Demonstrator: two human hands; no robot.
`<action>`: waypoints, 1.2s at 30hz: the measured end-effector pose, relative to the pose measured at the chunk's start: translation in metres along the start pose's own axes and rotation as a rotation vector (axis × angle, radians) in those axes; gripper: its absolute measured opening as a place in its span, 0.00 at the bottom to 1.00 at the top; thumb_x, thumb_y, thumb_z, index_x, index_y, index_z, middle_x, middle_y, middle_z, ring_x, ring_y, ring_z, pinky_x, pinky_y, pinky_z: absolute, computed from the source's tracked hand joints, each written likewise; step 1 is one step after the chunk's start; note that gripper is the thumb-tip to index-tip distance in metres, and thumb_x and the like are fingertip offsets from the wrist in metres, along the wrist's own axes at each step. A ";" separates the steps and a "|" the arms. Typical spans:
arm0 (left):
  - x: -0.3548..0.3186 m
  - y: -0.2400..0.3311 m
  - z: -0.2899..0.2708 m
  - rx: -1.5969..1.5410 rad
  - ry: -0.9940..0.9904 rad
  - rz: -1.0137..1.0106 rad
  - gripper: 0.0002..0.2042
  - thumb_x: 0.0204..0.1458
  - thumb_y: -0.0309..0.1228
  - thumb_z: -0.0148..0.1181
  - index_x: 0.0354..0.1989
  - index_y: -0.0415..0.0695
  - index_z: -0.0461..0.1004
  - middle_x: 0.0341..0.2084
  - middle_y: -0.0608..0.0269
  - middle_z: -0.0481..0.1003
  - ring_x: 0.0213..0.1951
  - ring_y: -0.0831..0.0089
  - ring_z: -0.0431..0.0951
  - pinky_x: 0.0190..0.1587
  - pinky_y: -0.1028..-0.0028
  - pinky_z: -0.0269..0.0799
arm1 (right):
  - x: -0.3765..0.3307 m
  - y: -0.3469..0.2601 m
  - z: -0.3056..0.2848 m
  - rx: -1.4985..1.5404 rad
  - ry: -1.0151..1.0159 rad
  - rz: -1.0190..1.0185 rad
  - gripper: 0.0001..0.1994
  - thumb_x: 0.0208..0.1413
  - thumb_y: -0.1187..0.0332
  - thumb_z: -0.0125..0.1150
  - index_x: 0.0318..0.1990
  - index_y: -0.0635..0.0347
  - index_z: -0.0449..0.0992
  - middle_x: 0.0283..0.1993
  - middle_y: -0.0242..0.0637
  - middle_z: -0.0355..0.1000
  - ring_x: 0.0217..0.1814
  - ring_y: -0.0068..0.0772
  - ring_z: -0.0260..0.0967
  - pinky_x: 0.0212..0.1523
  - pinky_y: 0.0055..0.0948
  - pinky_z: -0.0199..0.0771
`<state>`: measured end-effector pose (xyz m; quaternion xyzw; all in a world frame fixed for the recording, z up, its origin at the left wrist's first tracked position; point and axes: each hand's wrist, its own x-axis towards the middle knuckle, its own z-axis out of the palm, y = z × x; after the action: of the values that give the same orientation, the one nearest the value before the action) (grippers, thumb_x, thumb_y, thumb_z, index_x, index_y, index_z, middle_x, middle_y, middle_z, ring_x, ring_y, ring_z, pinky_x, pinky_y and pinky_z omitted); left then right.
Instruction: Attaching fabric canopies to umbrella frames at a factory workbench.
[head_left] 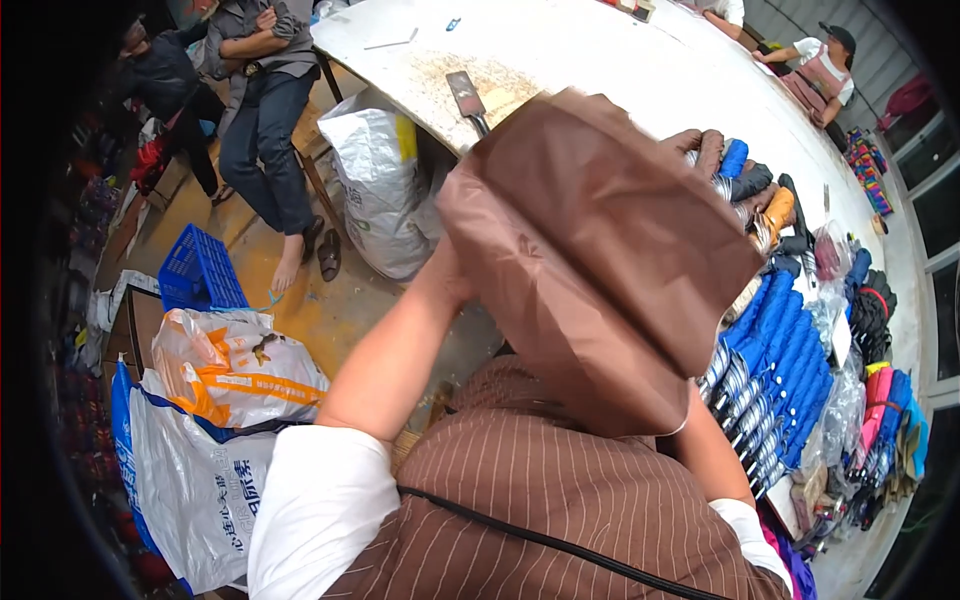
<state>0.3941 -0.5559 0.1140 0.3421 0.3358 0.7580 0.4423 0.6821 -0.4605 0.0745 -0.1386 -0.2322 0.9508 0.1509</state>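
Note:
A large sheet of brown cloth, like umbrella fabric, is raised in front of me, folded over in broad panels and slightly smeared by motion. My left hand reaches in behind its left edge; only the wrist shows and the fingers are hidden. At the lower right corner of the cloth, a small part of my right hand comes out from under it, its fingers covered too. A flat grey rectangular piece on a dark stem sticks out past the cloth's upper left edge.
Blue folded umbrellas lie in rows at right on the white table, beside brown and black ones. White sacks, a blue crate and plastic bags stand at left. A person with folded arms is nearby; others are farther off.

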 end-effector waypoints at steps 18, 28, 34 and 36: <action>0.033 0.048 0.042 -0.453 -0.244 -0.003 0.35 0.44 0.41 0.68 0.59 0.42 0.60 0.50 0.57 0.71 0.51 0.63 0.72 0.57 0.61 0.66 | 0.010 -0.001 0.036 -1.670 0.034 -0.360 0.26 0.62 0.63 0.50 0.64 0.66 0.56 0.66 0.41 0.56 0.66 0.32 0.55 0.63 0.25 0.56; 0.036 0.078 0.066 -0.377 -0.567 0.078 0.37 0.37 0.39 0.72 0.57 0.40 0.62 0.50 0.61 0.68 0.54 0.67 0.68 0.59 0.65 0.63 | -0.009 0.001 0.019 -0.853 0.285 -0.296 0.21 0.57 0.71 0.54 0.58 0.64 0.62 0.62 0.44 0.60 0.62 0.36 0.59 0.61 0.32 0.58; 0.026 0.079 0.065 0.326 -0.397 0.297 0.29 0.37 0.24 0.68 0.51 0.41 0.64 0.48 0.60 0.67 0.54 0.71 0.66 0.58 0.70 0.59 | -0.011 -0.064 0.064 -1.666 0.447 -0.900 0.15 0.51 0.80 0.56 0.48 0.58 0.73 0.47 0.41 0.68 0.48 0.40 0.68 0.47 0.31 0.70; 0.019 0.062 0.065 0.420 -0.413 0.312 0.28 0.37 0.21 0.66 0.50 0.41 0.65 0.48 0.60 0.67 0.54 0.72 0.66 0.58 0.71 0.59 | -0.013 -0.069 0.121 -1.798 0.237 -1.161 0.16 0.48 0.81 0.58 0.45 0.56 0.75 0.42 0.39 0.68 0.43 0.35 0.69 0.43 0.27 0.71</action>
<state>0.4125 -0.5494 0.2040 0.6195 0.3315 0.6455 0.2996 0.6689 -0.4548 0.2135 -0.1585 -0.8602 0.1950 0.4437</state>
